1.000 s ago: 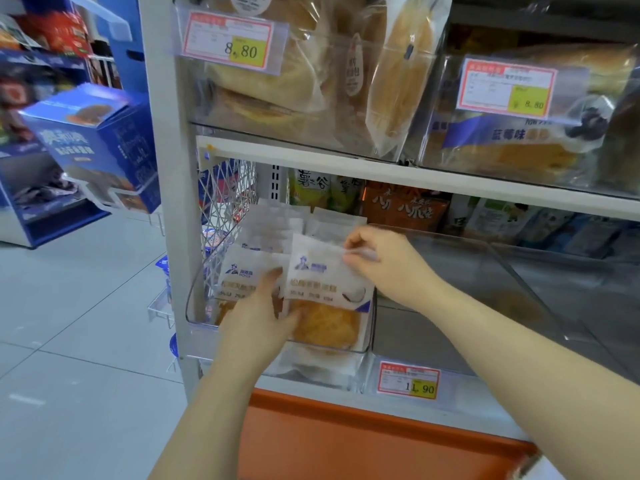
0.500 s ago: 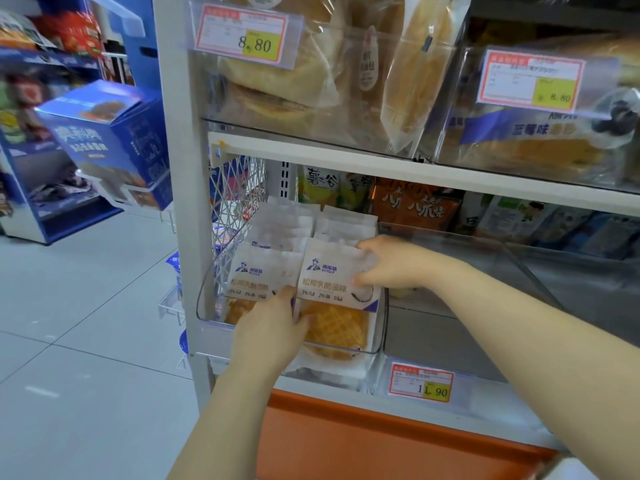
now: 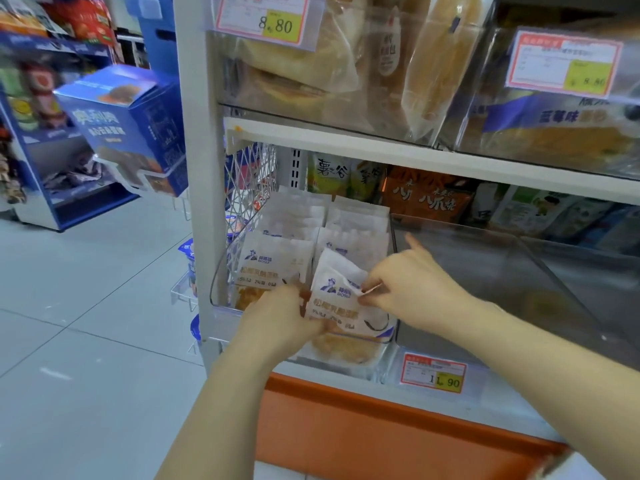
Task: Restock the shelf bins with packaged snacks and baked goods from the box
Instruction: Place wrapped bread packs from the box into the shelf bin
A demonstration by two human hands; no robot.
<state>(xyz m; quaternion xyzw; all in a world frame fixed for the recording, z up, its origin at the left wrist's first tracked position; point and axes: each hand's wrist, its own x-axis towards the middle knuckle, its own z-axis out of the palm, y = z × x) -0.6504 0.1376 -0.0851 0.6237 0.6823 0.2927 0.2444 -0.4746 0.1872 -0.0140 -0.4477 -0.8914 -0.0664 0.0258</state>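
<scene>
Lower shelf (image 3: 502,401), left end, front edge: 1 clear bin (image 3: 219,299) holding white packets (image 3: 272,263) in 2 rows, left and right, standing one behind another. The tops overlap toward the back, so no exact count is possible. Each front packet shows a blue logo and a golden baked piece through its lower window.

Front packet (image 3: 341,301) of the right row is tilted, its top corner leaning left, and sits in the front right corner of the bin, just above the front wall.

Hands – 2 in view, both on that packet:
- Left hand (image 3: 277,320): seen from the back, fingers curled round the packet's lower left edge, grasping it.
- Right hand (image 3: 415,282): thumb and forefinger pinch the packet's right edge; the little finger sticks up, free.

Just right of the bin stands 1 neighbouring bin (image 3: 491,268), also clear, the walls of the two touching or nearly so.

Price tags, 3 in total: 1 reading 1.90 (image 3: 433,374) on the front edge of the lower shelf under the neighbouring bin, and 2 reading 8.80 (image 3: 265,17) on the bins of the upper shelf (image 3: 415,155).

Upper shelf – bagged bread (image 3: 440,60), several bags, count unclear. Behind the bins at the back edge of the lower shelf are snack bags (image 3: 426,199), orange and yellow-green.

On a rack off the shelf's left end: 1 blue carton (image 3: 128,126).
</scene>
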